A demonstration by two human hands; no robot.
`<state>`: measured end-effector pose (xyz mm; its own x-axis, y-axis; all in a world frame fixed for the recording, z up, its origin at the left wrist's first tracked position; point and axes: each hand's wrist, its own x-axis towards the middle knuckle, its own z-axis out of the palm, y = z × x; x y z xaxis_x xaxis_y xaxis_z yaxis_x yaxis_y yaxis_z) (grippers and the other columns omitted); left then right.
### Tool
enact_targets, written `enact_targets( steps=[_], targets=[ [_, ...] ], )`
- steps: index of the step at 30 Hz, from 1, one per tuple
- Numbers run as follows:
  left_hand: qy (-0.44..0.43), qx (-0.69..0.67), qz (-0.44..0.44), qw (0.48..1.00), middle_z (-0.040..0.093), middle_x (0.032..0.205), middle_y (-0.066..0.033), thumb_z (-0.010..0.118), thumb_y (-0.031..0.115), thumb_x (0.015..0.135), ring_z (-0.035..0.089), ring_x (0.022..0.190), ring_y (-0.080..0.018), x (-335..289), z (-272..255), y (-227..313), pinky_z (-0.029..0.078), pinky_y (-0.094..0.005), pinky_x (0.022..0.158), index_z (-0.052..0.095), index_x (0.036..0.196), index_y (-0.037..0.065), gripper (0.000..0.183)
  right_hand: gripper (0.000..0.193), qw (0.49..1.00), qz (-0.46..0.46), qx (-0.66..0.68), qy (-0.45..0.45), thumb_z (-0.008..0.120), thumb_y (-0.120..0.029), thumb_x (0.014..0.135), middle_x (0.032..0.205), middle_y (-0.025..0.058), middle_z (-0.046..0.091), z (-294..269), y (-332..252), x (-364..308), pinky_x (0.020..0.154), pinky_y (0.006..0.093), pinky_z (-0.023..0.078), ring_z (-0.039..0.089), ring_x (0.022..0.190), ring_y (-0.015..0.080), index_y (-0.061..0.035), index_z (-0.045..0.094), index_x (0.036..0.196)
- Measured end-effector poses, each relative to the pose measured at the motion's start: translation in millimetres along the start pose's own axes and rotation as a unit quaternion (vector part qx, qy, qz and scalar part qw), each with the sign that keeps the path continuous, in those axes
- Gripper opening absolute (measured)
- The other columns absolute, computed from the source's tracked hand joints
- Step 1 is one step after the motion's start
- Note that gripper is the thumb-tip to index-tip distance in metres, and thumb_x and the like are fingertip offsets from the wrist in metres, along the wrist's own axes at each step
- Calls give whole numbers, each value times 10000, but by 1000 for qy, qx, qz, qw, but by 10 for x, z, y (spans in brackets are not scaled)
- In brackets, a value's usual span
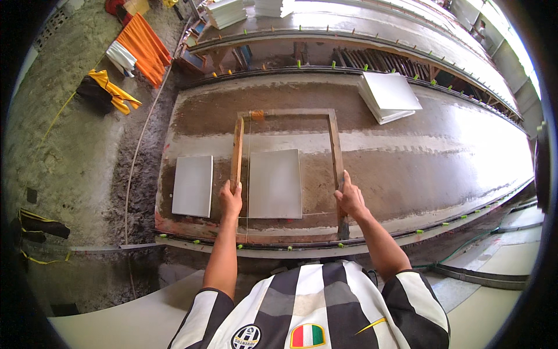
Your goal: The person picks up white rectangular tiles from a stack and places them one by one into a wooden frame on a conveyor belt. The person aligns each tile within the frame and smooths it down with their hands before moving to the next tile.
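A rectangular wooden frame (237, 148) lies over the stained table in front of me, with a thin string running down near its left bar and another across its near part. My left hand (231, 199) grips the left bar, fingers wrapped round it. On the right bar my right hand (351, 199) is closed, its index finger stretched along the wood. Within the frame's opening a white rectangular sheet or stack (275, 184) sits close to the left bar. Just outside, to the left, rests a second white stack (193, 186).
The long table (407, 157) has clips along its edges. A fanned pile of white sheets (388, 99) stands at its far right. Beyond is another long table (325, 26) with more white stacks (225, 13). Orange cloth (142, 49) and yellow-black cloth (107, 90) hang at left.
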<state>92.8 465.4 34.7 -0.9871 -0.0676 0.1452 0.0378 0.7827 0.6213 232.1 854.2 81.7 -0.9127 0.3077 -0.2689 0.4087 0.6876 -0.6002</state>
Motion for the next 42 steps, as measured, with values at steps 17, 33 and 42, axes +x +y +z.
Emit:
enact_targets(
  steps=[17, 33, 42],
  targets=[
    [-95, -178, 38, 979, 652, 907, -219, 668, 308, 957, 627, 879, -366, -734, 981, 1647, 495, -454, 803, 652, 1206, -31, 421, 844, 993, 26, -27, 109, 657, -192, 842, 1030, 336, 662, -1313, 1633, -228, 862, 539, 504, 632, 979, 522, -86, 244, 1571],
    [-36, -141, 51, 988, 631, 961, -243, 687, 403, 946, 604, 934, -397, -1331, 1845, 1889, 483, -474, 821, 616, 1232, -124, 604, 852, 996, 29, -21, 82, 637, -169, 884, 1133, 290, 666, -1490, 2523, -165, 889, 537, 501, 631, 1034, 505, -128, 163, 1592],
    [-75, -159, -3, 984, 618, 1097, -272, 685, 425, 949, 611, 1032, -407, -1476, 1940, 1798, 493, -466, 886, 580, 1284, -131, 658, 878, 995, 38, -15, 86, 643, -197, 856, 1106, 294, 672, -1431, 2687, -159, 866, 526, 518, 649, 1004, 492, -169, 169, 1595]
  ],
)
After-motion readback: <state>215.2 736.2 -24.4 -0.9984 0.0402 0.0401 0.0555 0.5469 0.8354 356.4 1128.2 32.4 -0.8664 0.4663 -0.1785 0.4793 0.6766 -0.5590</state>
